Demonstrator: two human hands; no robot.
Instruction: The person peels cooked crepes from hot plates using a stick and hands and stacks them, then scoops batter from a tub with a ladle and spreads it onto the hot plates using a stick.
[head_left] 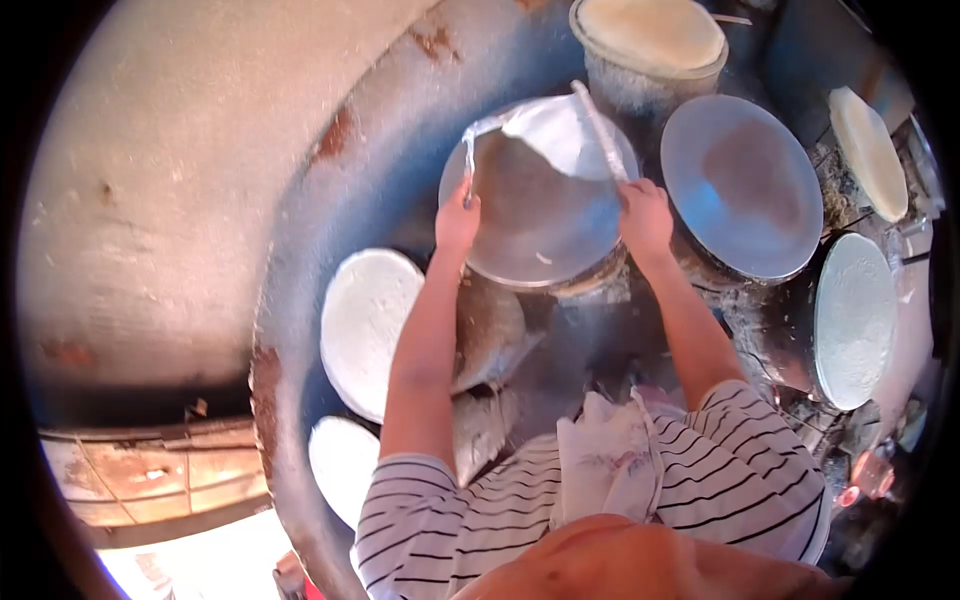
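Note:
Ahead of me lies a round grey griddle (530, 235), with white batter (558, 132) over its far part. My right hand (646, 212) is closed on a pale stick (598, 128) that slants up and away across the griddle's right side. At the griddle's left edge, my left hand (459, 220) is closed on the handle of a thin tool (469, 150) coated in white batter. The tool's far end bends right towards the batter.
Another round griddle (742, 188) stands at the right. White-topped rounds lie at left (372, 333), lower left (343, 465) and right (855, 322). A pale flatbread (655, 32) tops a drum at the back; another round (868, 155) leans far right. A curved wall (300, 300) borders the left.

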